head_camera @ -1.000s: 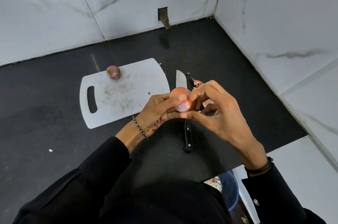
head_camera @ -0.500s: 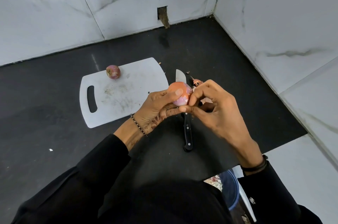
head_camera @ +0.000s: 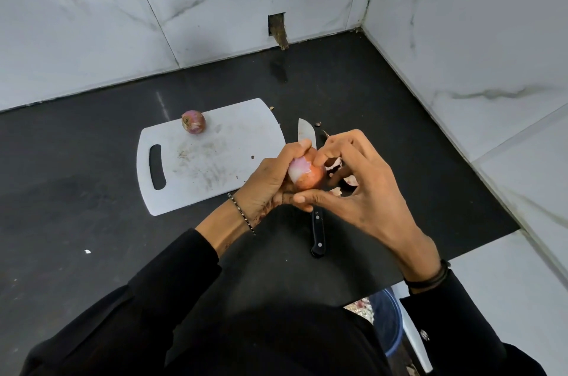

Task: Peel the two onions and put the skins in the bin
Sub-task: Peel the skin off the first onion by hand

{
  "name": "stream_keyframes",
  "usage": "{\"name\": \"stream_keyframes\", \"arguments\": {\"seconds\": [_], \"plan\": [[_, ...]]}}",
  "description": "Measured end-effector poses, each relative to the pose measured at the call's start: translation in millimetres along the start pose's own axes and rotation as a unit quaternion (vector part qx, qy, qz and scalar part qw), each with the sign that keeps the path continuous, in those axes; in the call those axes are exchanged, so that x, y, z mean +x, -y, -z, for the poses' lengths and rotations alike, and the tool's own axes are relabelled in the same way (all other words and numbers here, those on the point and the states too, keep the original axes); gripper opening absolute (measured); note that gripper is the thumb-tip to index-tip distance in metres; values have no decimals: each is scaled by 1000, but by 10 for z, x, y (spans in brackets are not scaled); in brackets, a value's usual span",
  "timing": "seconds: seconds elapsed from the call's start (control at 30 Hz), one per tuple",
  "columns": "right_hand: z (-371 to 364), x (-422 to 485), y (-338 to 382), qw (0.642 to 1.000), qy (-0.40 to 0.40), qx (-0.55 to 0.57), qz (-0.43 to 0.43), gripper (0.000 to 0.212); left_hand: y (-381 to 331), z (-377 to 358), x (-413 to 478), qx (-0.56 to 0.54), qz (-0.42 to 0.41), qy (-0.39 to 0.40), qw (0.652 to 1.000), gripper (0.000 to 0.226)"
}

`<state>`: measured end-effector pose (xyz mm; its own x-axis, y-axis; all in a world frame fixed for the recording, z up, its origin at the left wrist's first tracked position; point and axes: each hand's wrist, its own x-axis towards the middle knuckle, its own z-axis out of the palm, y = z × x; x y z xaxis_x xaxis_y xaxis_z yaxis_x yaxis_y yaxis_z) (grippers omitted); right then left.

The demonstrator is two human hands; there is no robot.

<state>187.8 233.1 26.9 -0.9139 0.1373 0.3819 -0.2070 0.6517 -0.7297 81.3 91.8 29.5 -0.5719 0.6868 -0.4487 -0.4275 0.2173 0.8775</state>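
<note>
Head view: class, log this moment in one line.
left hand: grips onion | right hand: pinches its skin | other onion: on cutting board

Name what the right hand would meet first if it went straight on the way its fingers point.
The half-peeled onion: the right hand points left at it, fingertips apparently touching it; the left hand grips its far side.

The white plastic chopping board (head_camera: pixel 215 166) looked scuffed, the black countertop (head_camera: pixel 76 179) glossy, the metal blade of the black-handled knife (head_camera: pixel 317 231) smooth, the skin of the round orange onion (head_camera: pixel 312 180) papery.
</note>
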Motion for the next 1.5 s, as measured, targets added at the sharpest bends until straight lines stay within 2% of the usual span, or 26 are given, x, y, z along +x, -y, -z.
{"name": "stream_keyframes", "arguments": {"seconds": [0.33,0.57,0.67,0.83,1.03,1.27,1.4,1.5], "plan": [[6,7,-36,1000,16,-2,25,54,-55,-25,-32,22,76,-35,996,58],[-8,38,-45,999,40,-4,27,42,-27,-7,-36,52,94,-35,994,55],[-37,29,-26,1000,12,-4,12,46,-61,22,8,44,102,-21,994,61],[-47,53,-31,999,-11,37,-36,55,-97,58,63,40,91,-9,995,57],[-48,44,-83,1000,-7,18,-8,56,-97,56,93,52,71,-11,996,81],[19,5,-101,999,-11,32,-36,48,-95,-40,152,72,83,-13,994,51],[80,-1,-111,998,-9,40,-48,45,-97,-119,188,74,84,-18,994,52],[83,-13,-134,999,-15,15,-39,41,-93,-139,214,60,100,-23,993,62]]}}
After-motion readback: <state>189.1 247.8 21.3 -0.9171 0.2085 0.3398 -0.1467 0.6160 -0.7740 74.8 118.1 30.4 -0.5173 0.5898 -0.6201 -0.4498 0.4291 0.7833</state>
